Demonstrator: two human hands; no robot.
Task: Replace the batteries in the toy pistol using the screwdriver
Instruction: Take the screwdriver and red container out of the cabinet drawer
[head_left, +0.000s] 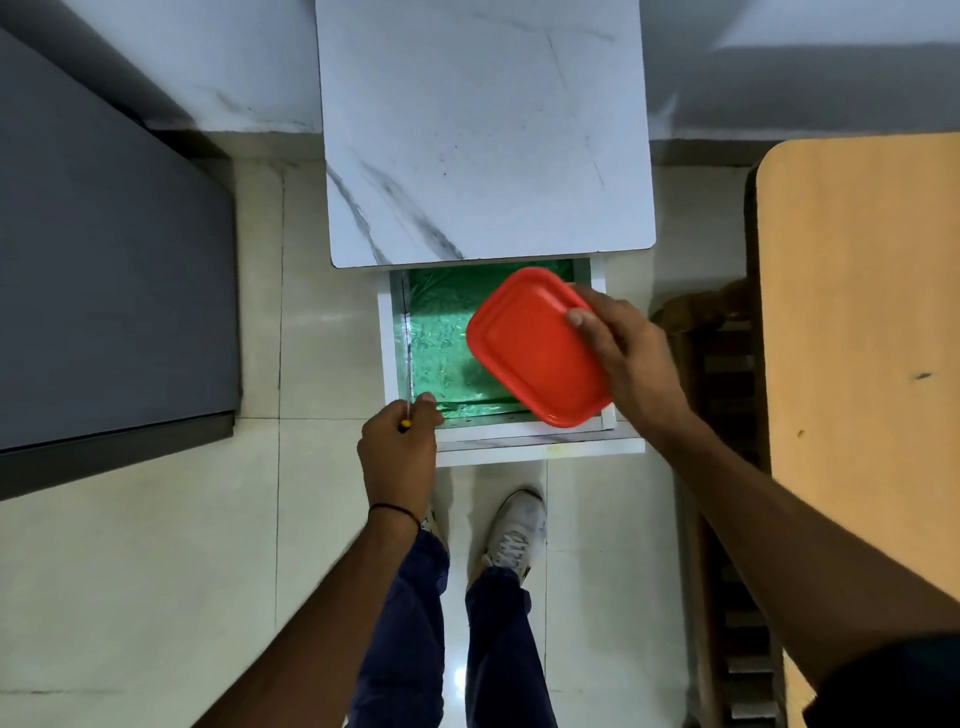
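The tabletop (483, 130) is white with grey marble veins, and the drawer lining (436, 338) is crinkled, shiny green. The tray (535, 348) is plain orange-red; the screwdriver (408, 374) shows yellow at its handle.

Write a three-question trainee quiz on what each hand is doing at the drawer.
1. True or false: the left hand grips the screwdriver.
2. Multiple choice: the red tray is held by A) the right hand, B) the left hand, C) neither hand.
3. Fill in: the open drawer is lined with ____ foil.
Key: 1 true; 2 A; 3 green.
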